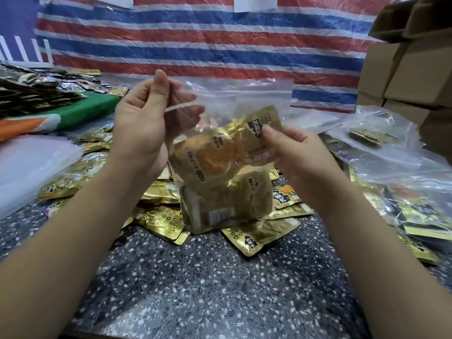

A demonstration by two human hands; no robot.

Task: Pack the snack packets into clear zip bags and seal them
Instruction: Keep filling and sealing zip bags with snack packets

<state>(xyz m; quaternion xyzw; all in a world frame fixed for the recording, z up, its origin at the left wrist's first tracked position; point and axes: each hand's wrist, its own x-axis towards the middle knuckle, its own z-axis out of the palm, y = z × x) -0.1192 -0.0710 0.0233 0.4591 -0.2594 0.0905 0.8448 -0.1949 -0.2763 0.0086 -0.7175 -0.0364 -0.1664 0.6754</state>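
Sliding packet (227, 143) (gold) into bag (244, 94)

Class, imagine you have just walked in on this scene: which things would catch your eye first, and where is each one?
In the middle, a clear zip bag is held up, its mouth pinched by the left hand while the right hand slips a gold snack packet into it. Below lies a heap of gold packets on a speckled table. Behind hangs a red, white and blue striped sheet.
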